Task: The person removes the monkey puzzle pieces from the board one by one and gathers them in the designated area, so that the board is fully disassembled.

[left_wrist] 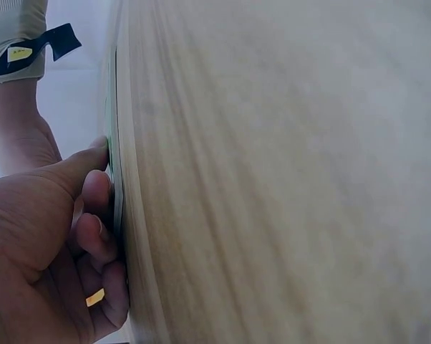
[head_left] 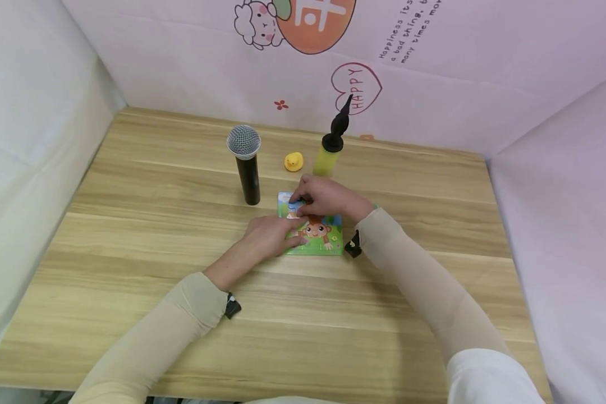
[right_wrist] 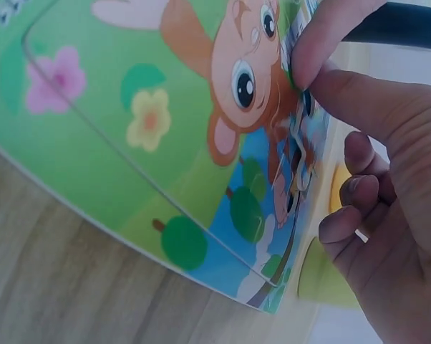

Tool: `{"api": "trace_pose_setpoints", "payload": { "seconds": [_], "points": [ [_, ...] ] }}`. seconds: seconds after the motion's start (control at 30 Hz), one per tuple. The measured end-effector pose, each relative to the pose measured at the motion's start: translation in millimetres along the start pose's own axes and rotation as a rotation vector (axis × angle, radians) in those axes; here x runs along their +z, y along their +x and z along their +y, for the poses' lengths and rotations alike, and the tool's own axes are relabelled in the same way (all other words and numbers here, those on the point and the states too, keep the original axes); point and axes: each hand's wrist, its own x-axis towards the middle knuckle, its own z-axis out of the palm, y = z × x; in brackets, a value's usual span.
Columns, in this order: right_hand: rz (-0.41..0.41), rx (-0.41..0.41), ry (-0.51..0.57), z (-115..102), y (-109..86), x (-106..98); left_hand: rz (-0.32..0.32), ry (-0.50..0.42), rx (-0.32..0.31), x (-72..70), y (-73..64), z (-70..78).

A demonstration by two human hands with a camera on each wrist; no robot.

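Observation:
A flat jigsaw puzzle (head_left: pixel 315 248) with a cartoon monkey on green and blue lies on the wooden table. My left hand (head_left: pixel 270 233) rests at its left side, index finger and thumb reaching over the picture. From the upper right my right hand (head_left: pixel 328 196) comes over the puzzle's top edge and pinches a puzzle piece with thumb and index finger, its other fingers curled. Raised puzzle pieces (right_wrist: pixel 298 161) stick up near those fingertips in the right wrist view. The left wrist view has the left hand's fingers low against the board's edge.
A black microphone (head_left: pixel 249 174) with a silver mesh head stands to the left behind the puzzle. A small yellow rubber duck (head_left: pixel 293 162) and a yellow balloon pump (head_left: pixel 327 160) with a black nozzle are behind the hands. White printed cloth (head_left: pixel 182 73) hangs along the table's back edge.

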Motion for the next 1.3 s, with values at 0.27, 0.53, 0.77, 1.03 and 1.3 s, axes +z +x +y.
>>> {"api": "trace_pose_setpoints", "payload": {
  "seconds": [0.27,0.53,0.77,1.03,1.3],
  "points": [
    [0.086,-0.105,-0.263,-12.5,-2.5,-0.6,0.018,0.004,0.008,-1.0,-1.0,0.7],
    [0.131,-0.173,-0.396,-14.8,-0.5,-3.5,0.023,0.009,0.008,0.2,-1.3,0.7],
    [0.185,-0.166,-0.414,-17.8,-1.4,-6.3,0.041,0.005,0.018,0.8,-1.5,0.3],
    [0.168,-0.115,-0.372,-23.1,-13.0,-15.7,0.043,-0.003,0.038,0.2,0.9,2.6],
    [0.181,-0.106,-0.242,-18.4,-45.5,-38.1,0.017,-0.001,0.003,-1.0,-0.9,1.8]
  ]
}}
